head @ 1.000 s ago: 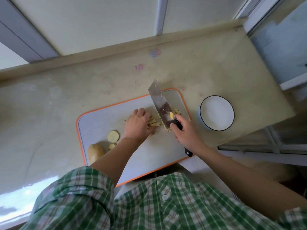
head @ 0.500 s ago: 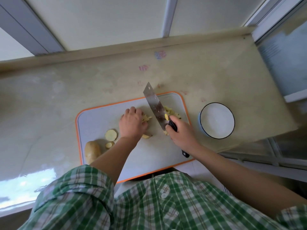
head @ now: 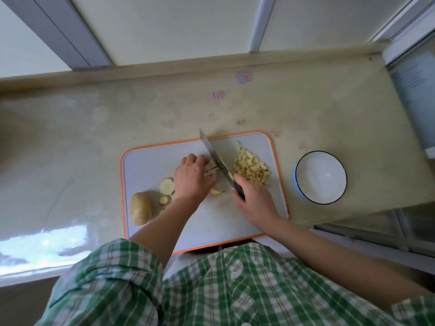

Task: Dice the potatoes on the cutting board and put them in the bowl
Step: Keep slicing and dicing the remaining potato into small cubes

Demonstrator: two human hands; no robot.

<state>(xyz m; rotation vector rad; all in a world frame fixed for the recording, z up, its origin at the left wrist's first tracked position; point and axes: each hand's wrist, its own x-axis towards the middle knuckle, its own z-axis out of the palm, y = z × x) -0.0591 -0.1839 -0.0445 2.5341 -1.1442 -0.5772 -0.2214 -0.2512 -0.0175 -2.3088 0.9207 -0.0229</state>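
The board [head: 211, 220] is pale grey with an orange rim. At its right end the dice [head: 250, 169] are pale yellow, as are the strips [head: 211, 168] at its middle. At its left end the potato [head: 140, 208] is tan-brown, and the slices [head: 167, 185] are cream with brown edges. The knife [head: 214, 156] across the board has a silver blade, a black handle and a small yellow spot. Right of the board, the bowl [head: 321, 177] is white with a dark rim, light blue outside. The counter [head: 94, 137] under the board is beige, with pink and purple smudges behind it. In front of the board, the shirt [head: 211, 290] is green-and-white plaid.

Shiny metal knife blade [head: 215, 156], glossy bowl [head: 320, 177]
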